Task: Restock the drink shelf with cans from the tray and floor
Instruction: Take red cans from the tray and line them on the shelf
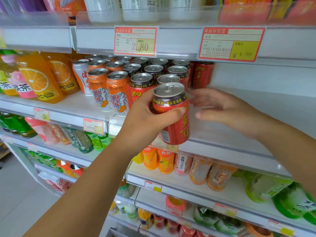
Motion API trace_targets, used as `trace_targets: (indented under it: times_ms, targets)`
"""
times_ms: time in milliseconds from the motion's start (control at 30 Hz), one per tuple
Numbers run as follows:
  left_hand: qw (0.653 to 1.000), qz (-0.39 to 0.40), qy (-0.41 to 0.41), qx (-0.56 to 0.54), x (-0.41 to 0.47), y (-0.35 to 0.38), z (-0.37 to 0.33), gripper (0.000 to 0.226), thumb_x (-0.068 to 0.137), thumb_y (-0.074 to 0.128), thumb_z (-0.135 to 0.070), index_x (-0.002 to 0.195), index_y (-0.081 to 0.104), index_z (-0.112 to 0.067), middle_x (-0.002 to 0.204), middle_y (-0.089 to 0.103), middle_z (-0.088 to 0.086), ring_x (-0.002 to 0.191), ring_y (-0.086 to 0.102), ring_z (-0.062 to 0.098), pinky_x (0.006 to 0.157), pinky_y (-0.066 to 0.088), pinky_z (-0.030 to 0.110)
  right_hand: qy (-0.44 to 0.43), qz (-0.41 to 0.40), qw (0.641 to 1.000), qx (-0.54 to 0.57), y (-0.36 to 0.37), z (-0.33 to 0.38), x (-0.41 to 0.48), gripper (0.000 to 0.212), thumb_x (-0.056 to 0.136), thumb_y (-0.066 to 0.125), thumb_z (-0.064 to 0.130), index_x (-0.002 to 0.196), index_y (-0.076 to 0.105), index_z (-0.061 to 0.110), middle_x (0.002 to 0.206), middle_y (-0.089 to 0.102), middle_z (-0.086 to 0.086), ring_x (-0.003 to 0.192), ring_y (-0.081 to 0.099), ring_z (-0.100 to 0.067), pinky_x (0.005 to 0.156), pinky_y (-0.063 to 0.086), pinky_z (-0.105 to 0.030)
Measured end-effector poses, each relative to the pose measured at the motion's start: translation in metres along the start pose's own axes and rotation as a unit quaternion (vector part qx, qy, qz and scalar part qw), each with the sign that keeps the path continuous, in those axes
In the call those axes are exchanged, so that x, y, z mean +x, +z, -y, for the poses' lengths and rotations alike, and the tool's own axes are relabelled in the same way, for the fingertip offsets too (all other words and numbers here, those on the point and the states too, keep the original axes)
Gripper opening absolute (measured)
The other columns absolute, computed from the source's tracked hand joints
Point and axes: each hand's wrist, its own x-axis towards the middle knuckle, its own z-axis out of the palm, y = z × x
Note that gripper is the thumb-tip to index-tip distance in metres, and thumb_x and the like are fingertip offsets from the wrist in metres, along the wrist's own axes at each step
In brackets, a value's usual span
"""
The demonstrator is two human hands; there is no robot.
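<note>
Fingers and thumb of the left hand (147, 117) wrap the red herbal-tea can (177, 130), in front of the shelved red cans (142, 81); the right hand (222, 110), loose-fingered and empty, hovers right of them. Seat it upright beside them, label outward.

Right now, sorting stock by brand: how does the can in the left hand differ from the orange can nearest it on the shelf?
The red can is gripped by the left hand and tilted; the orange can stands upright on the shelf. The red can bears yellow characters under a dark band; the orange can a blue-and-white picture. Both have shut silver tops.
</note>
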Motion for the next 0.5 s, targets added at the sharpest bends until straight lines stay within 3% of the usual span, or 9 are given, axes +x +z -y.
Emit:
trace_targets:
  times_ms: [67,100,200,300,433,500]
  targets:
    - [1.000,0.007,0.008,0.000,0.007,0.010,-0.002,0.046,0.074,0.075,-0.015,0.119,0.065,-0.016,0.105,0.074,-0.005,0.097,0.069,0.007,0.082,0.053,0.020,-0.028,0.061,0.996,0.066,0.012,0.007,-0.022,0.078,0.068,0.076,0.022,0.138,0.041,0.034,0.133,0.057,0.011,0.121,0.055,-0.002,0.101,0.043,-0.020]
    - [1.000,0.014,0.012,0.001,0.009,0.015,-0.002,0.045,0.075,0.077,-0.013,0.118,0.065,-0.016,0.104,0.074,-0.005,0.095,0.069,0.007,0.082,0.053,0.021,-0.039,0.054,0.995,0.075,0.017,0.007,-0.025,0.082,0.067,0.078,0.021,0.139,0.039,0.035,0.134,0.056,0.013,0.122,0.054,-0.002,0.101,0.044,-0.021]
    - [0.999,0.034,0.022,0.002,0.012,0.033,-0.002,0.041,0.080,0.076,-0.004,0.117,0.063,-0.019,0.103,0.074,-0.007,0.094,0.068,0.006,0.084,0.053,0.020,-0.044,-0.025,0.995,0.082,0.023,0.001,-0.026,0.080,0.065,0.086,0.016,0.133,0.045,0.031,0.126,0.063,0.012,0.115,0.060,-0.006,0.096,0.049,-0.028]
    - [0.998,0.046,0.042,0.032,0.014,0.039,-0.003,0.046,0.084,0.076,-0.014,0.127,0.059,-0.018,0.113,0.072,-0.006,0.104,0.066,0.003,0.090,0.049,0.017,-0.023,-0.084,0.993,0.075,0.016,-0.003,-0.027,0.071,0.063,0.086,0.012,0.123,0.052,0.030,0.116,0.069,0.007,0.105,0.066,-0.009,0.094,0.052,-0.036]
    - [0.972,0.054,0.044,0.224,0.011,0.020,0.013,0.062,0.074,0.073,-0.051,0.130,0.060,-0.028,0.122,0.064,-0.012,0.107,0.058,-0.006,0.091,0.041,0.007,0.038,-0.180,0.983,-0.012,-0.002,-0.012,-0.013,0.087,0.048,0.088,0.047,0.122,0.046,0.029,0.119,0.065,0.007,0.105,0.065,-0.009,0.095,0.052,-0.040]
    - [0.944,0.048,0.050,0.323,0.006,0.006,0.027,0.054,0.075,0.074,-0.050,0.122,0.066,-0.027,0.116,0.065,-0.013,0.102,0.055,-0.005,0.086,0.037,0.001,0.076,-0.201,0.975,-0.062,-0.008,-0.019,0.002,0.088,0.048,0.087,0.049,0.121,0.042,0.028,0.120,0.061,0.006,0.106,0.061,-0.011,0.093,0.051,-0.037]
